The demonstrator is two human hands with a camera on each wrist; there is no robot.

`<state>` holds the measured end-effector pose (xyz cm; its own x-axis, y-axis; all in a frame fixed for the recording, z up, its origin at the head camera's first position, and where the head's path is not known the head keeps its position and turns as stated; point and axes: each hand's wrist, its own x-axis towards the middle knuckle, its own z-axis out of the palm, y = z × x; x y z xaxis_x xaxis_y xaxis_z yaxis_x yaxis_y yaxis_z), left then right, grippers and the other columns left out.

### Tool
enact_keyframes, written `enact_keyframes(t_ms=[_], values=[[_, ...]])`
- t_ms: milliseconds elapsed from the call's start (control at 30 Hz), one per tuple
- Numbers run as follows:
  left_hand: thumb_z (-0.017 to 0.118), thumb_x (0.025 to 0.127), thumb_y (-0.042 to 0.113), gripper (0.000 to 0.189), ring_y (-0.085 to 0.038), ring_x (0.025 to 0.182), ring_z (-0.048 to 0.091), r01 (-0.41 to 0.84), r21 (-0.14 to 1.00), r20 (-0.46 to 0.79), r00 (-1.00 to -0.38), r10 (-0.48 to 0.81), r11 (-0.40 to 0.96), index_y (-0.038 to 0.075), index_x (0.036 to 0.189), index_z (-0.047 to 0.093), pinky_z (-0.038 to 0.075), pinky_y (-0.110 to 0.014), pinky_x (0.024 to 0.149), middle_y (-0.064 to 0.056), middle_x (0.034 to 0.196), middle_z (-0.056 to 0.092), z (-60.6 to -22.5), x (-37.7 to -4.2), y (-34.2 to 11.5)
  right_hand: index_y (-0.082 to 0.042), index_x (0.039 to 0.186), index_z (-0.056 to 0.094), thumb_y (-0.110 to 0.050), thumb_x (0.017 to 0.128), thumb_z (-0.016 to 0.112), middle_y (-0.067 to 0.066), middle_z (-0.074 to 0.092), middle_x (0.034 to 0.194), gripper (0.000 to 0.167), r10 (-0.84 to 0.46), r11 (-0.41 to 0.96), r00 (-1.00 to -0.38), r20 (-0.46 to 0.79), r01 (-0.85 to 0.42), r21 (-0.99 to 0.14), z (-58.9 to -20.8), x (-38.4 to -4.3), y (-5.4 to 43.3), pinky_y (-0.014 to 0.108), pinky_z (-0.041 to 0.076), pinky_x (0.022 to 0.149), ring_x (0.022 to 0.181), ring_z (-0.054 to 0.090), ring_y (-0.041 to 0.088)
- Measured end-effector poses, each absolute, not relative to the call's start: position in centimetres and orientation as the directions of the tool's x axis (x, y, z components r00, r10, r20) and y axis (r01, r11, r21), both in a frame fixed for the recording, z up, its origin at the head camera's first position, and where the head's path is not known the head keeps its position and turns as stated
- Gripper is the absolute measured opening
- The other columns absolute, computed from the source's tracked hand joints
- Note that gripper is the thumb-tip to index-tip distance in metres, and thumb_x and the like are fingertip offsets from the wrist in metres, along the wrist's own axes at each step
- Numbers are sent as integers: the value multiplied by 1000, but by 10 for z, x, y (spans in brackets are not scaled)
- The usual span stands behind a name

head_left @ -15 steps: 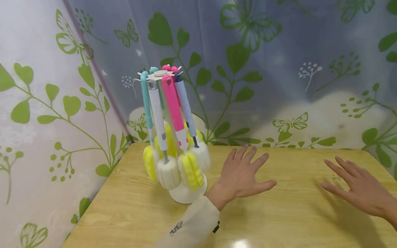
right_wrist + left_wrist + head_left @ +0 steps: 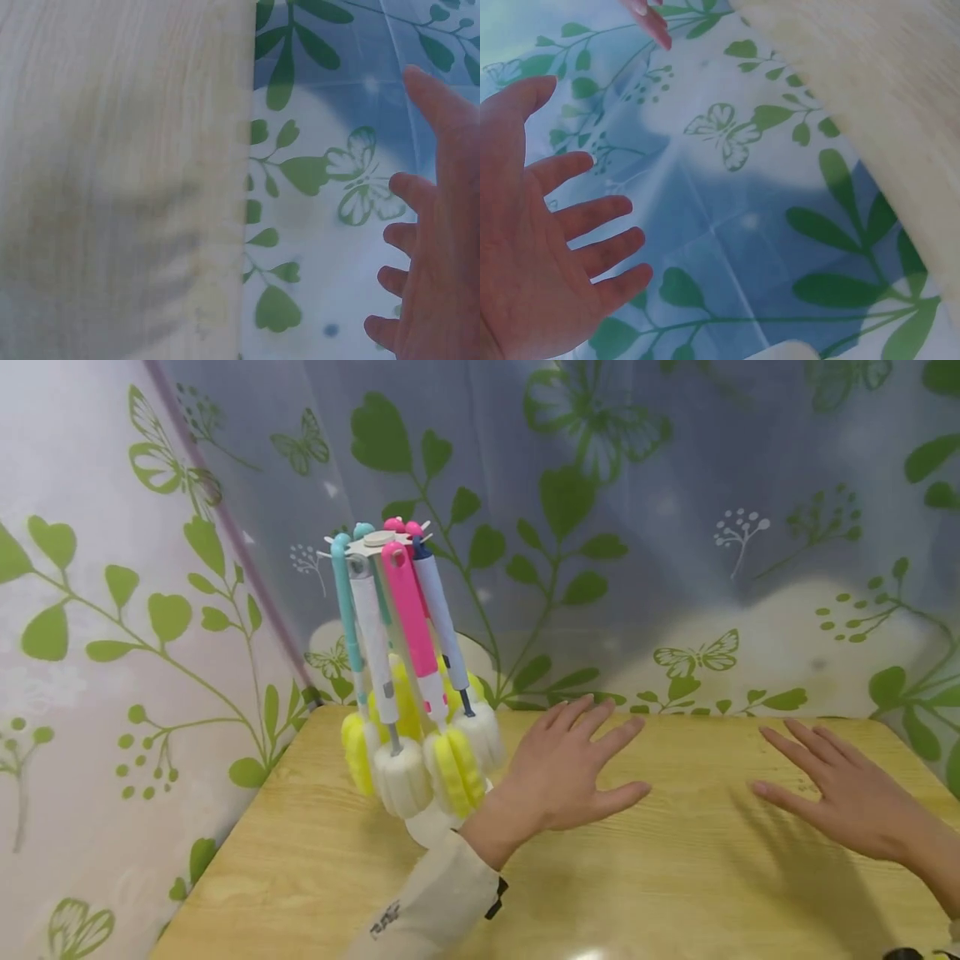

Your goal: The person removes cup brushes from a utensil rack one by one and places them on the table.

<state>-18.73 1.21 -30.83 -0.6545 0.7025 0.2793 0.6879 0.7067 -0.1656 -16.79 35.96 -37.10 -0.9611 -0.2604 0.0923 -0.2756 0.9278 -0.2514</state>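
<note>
A white stand (image 2: 431, 827) on the left part of the table carries several hanging sponge brushes. Their handles are teal, white, pink and pale blue; one pink-handled brush (image 2: 412, 610) faces me, its head yellow and white. My left hand (image 2: 558, 768) hovers just right of the stand, fingers spread and holding nothing; its forearm covers part of the stand's base. Farther right, my right hand (image 2: 847, 793) is held above the table with spread fingers, also holding nothing. In the left wrist view the left palm (image 2: 540, 247) shows bare, and the right wrist view shows the right hand's fingers (image 2: 412, 195) apart.
The wooden table (image 2: 675, 877) reaches back to a curtain (image 2: 697, 552) printed with green leaves and butterflies. A second stretch of the curtain (image 2: 112, 643) runs along the table's left side. The right hand's shadow falls on the tabletop.
Both hands have shifted a little to the left. The left forearm now covers more of the stand's base. The brushes still hang on the stand.
</note>
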Motion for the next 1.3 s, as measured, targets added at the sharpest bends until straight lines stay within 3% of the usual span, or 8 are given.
enact_keyframes(t_ms=[233,333,600,867,1167,1300], values=[[36,90,66,67,-26,139,27,696,-224,321,-608,726,683,31,147,36,23,-40,110,-3,147,40,-294,-187,6,-13,154,3,-52,92,51,31,-1,153,87,-261,947,-961,90,-273,-170,-350,-168,351,66,-1,103,136,-3,54],[38,91,65,65,-25,139,27,700,-233,357,-584,729,675,31,146,40,21,-40,111,-2,147,41,-287,-187,1,-15,155,5,-53,92,51,30,2,153,86,-269,944,-958,97,-282,-174,-345,-169,343,68,2,102,136,-1,55],[47,92,51,52,-25,136,34,752,-296,524,-387,759,589,24,136,54,20,-36,112,-6,141,48,-241,-186,-20,-20,155,11,-53,92,50,25,7,155,81,-306,919,-944,121,-326,-222,-332,-180,313,71,15,96,136,8,53],[50,93,42,45,-25,131,41,737,-339,621,-292,727,585,19,131,60,25,-34,109,-8,136,53,-195,-192,-40,-22,155,13,-51,93,51,17,9,157,78,-346,901,-927,146,-372,-222,-314,-192,290,70,20,95,139,11,47],[53,91,34,42,-27,126,46,667,-285,761,-280,586,689,12,125,63,27,-36,107,-11,129,59,-148,-201,-73,-25,154,17,-49,93,52,13,12,158,74,-382,875,-905,190,-420,-242,-296,-202,265,67,20,98,139,13,44],[54,90,32,41,-27,121,49,625,-222,803,-318,504,748,9,123,64,33,-39,103,-10,124,61,-131,-209,-93,-25,154,18,-50,93,50,12,12,158,73,-391,870,-898,201,-432,-237,-289,-206,254,65,19,100,140,13,43]])
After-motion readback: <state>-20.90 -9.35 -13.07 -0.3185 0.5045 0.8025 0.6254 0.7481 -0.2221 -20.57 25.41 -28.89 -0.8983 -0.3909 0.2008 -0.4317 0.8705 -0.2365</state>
